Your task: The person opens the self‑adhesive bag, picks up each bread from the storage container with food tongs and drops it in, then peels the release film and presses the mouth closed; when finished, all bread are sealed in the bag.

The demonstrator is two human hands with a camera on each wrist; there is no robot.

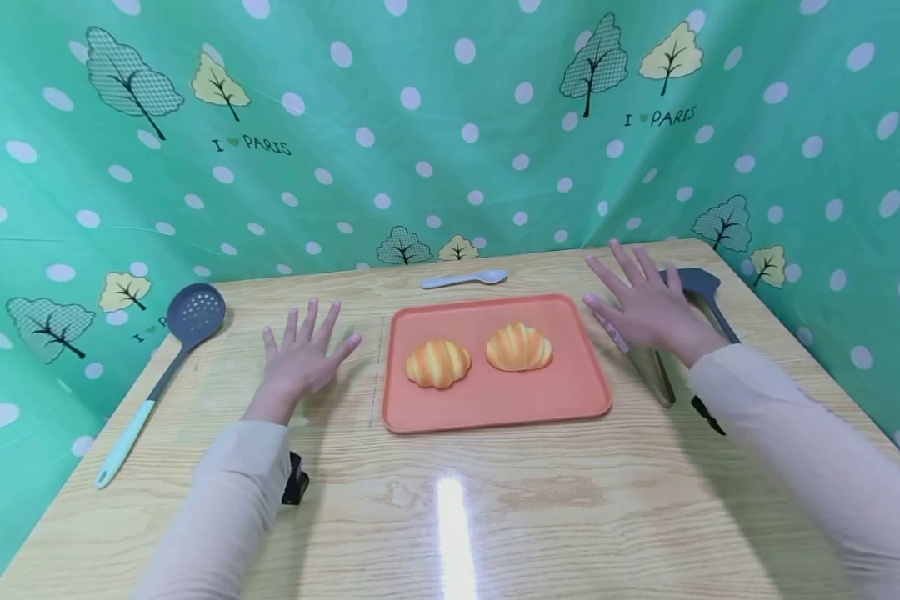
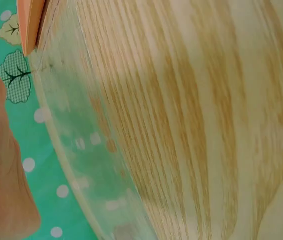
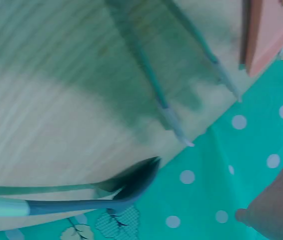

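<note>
My left hand (image 1: 300,358), fingers spread and straight, hovers over the table left of the pink tray (image 1: 465,410). Two croissants (image 1: 438,364) lie apart on that tray. To the tray's right, my right hand (image 1: 648,308) is held out with fingers spread, holding nothing. Beneath it are metal tongs (image 1: 651,380), partly covered by the hand in the head view. A dark turner (image 1: 699,283) lies just beyond; the right wrist view shows its blade (image 3: 134,185) and pale green handle beside the tongs (image 3: 151,80).
At the far left lies a slotted skimmer (image 1: 197,312) with a mint handle. A small pale spoon (image 1: 461,280) rests behind the tray near the back edge. Green dotted cloth (image 1: 465,167) hangs behind the wooden table (image 1: 375,517) and along its sides.
</note>
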